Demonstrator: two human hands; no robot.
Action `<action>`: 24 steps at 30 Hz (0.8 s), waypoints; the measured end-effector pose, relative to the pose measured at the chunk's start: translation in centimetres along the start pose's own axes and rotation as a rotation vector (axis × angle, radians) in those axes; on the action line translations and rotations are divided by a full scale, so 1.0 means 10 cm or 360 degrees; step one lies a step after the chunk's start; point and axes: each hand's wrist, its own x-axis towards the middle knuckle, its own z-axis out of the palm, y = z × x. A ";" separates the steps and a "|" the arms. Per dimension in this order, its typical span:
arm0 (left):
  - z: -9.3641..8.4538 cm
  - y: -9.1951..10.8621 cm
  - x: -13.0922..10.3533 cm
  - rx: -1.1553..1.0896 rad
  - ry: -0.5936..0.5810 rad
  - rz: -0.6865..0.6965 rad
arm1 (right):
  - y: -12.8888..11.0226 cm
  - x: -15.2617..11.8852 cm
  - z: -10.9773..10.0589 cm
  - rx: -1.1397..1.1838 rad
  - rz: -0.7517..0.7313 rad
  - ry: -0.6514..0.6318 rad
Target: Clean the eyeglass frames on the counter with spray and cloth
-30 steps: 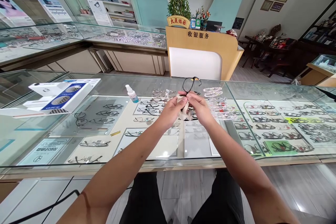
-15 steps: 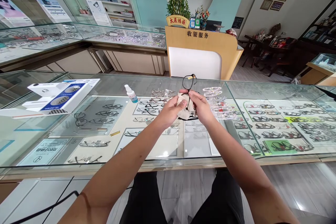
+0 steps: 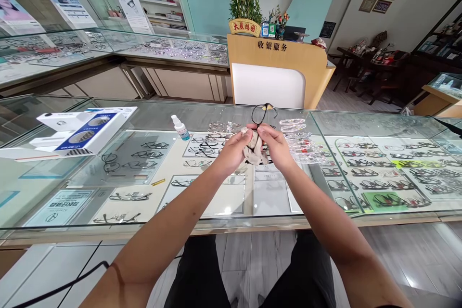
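Note:
Both hands are together above the glass counter. My left hand (image 3: 233,152) pinches a crumpled beige cloth (image 3: 253,152), which lies over the lower part of a pair of dark-framed glasses (image 3: 259,114). My right hand (image 3: 275,145) has its fingers closed on the glasses near their middle, against the cloth. One rim and a folded-out temple rise above the fingers; the other lens is hidden by cloth and fingers. To the left of my hands a white spray bottle (image 3: 180,128) stands on the glass.
An opened white and blue box (image 3: 86,134) lies on the counter (image 3: 202,224) at the left. Under the glass are rows of spectacles (image 3: 364,173). A wooden cash desk (image 3: 274,53) stands beyond the counter.
The glasses have tilted a little, and their temple now shows further to the right. The cloth has shifted and bunched differently between the fingers, hanging to the right.

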 end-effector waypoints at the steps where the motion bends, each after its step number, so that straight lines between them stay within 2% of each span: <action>1: 0.00 0.02 -0.01 0.0006 -0.0037 -0.0043 | -0.01 0.00 -0.01 0.0033 0.0059 0.0019; 4: -0.01 0.05 -0.03 0.0089 -0.0084 -0.0110 | -0.04 0.01 -0.05 0.0061 0.0125 0.0019; 7: -0.01 0.03 -0.01 0.0134 -0.0058 -0.0001 | -0.06 0.01 -0.05 -0.0056 -0.0008 -0.0035; 10: 0.00 -0.01 0.02 0.0170 0.0034 0.0117 | -0.06 0.00 -0.02 -0.0184 -0.0137 -0.0081; 12: 0.00 -0.04 0.03 0.0179 0.0100 0.0119 | -0.06 -0.01 0.01 -0.0173 -0.0144 -0.0067; 17: -0.01 -0.09 0.05 0.0032 0.0057 0.0017 | -0.04 -0.01 -0.05 0.0030 0.0000 0.0062; 24: -0.12 -0.05 0.13 -0.0196 0.0299 -0.0063 | -0.17 0.07 -0.25 0.0257 -0.0008 0.0297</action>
